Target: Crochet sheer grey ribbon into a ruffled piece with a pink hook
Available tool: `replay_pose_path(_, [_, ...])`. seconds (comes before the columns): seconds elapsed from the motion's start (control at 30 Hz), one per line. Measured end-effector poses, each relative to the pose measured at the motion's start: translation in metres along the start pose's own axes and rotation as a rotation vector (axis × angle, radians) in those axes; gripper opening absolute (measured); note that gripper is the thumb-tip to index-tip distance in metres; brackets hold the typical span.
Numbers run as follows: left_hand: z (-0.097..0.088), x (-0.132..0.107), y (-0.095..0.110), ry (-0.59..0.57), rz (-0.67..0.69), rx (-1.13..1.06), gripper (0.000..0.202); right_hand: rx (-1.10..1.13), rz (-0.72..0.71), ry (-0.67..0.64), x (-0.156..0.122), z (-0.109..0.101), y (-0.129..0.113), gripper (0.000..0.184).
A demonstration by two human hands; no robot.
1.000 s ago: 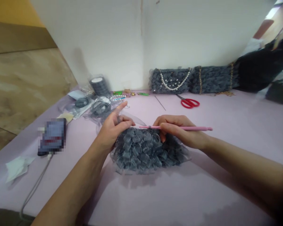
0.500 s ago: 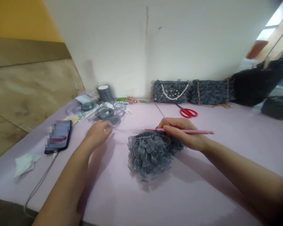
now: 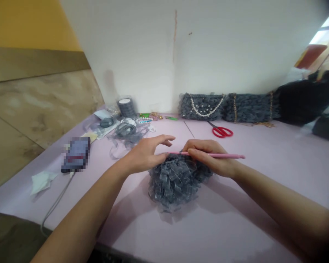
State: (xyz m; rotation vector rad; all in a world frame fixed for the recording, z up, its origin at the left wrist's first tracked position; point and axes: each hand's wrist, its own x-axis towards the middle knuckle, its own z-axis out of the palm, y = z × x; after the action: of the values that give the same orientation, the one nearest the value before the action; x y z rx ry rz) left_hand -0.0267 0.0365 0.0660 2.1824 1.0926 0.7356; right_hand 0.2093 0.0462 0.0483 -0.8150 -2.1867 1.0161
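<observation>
My right hand [image 3: 212,157] is closed around a pink crochet hook [image 3: 230,156], which lies nearly level, its tip pointing left. Below it, a dark grey ruffled piece crocheted from sheer ribbon [image 3: 172,182] hangs in loops over the table, its top edge at my right fingers. My left hand [image 3: 144,155] is open, fingers stretched and apart from the thumb, with the thumb tip at the piece's upper left edge by the hook's tip. Behind the left hand lies a loose tangle of grey sheer ribbon [image 3: 126,129].
Red-handled scissors [image 3: 222,132] lie beyond my right hand. Two grey ruffled bags, one with a pearl strand [image 3: 203,107] and one with a gold chain [image 3: 252,107], lean on the wall. A ribbon spool [image 3: 126,107] stands back left. A phone [image 3: 76,153] with a cable lies left.
My left hand has moved right, from beside the ribbon tangle to the crocheted piece, and its fingers have spread. The right hand keeps the hook in nearly the same place.
</observation>
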Motion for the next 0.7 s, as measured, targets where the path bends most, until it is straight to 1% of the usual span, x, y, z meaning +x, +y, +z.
replay_pose_path(0.1, [0.004, 0.011, -0.013, -0.198, -0.01, -0.258, 0.056, 0.0, -0.021, -0.016, 0.0, 0.001, 0.0, 0.034])
replay_pose_path(0.17, [0.007, 0.015, -0.019, -0.249, -0.007, -0.387, 0.056, 0.014, -0.014, -0.017, 0.0, 0.001, 0.0, 0.034])
replay_pose_path(0.2, [0.008, 0.015, -0.021, -0.255, -0.007, -0.439, 0.055, 0.026, -0.009, -0.014, 0.0, 0.001, 0.0, 0.034])
replay_pose_path(0.3, [0.01, 0.014, -0.025, -0.213, -0.032, -0.616, 0.051, 0.042, -0.002, -0.003, 0.0, 0.0, 0.001, 0.035])
replay_pose_path(0.4, [0.011, 0.011, -0.031, -0.13, -0.101, -0.795, 0.045, 0.027, 0.001, -0.002, 0.001, 0.0, 0.001, 0.033])
replay_pose_path(0.47, [0.011, 0.009, -0.035, -0.102, -0.139, -0.89, 0.043, 0.026, -0.001, -0.008, 0.001, 0.0, 0.002, 0.032])
replay_pose_path(0.53, [0.012, 0.006, -0.036, -0.08, -0.181, -0.942, 0.042, 0.026, 0.0, -0.013, 0.0, 0.0, 0.003, 0.032])
replay_pose_path(0.6, [0.013, 0.004, -0.034, -0.067, -0.23, -0.94, 0.042, 0.026, 0.002, -0.014, 0.0, 0.0, 0.004, 0.033])
replay_pose_path(0.7, [0.014, 0.0, -0.027, -0.082, -0.27, -0.941, 0.042, 0.022, -0.006, -0.016, 0.0, 0.001, 0.005, 0.033])
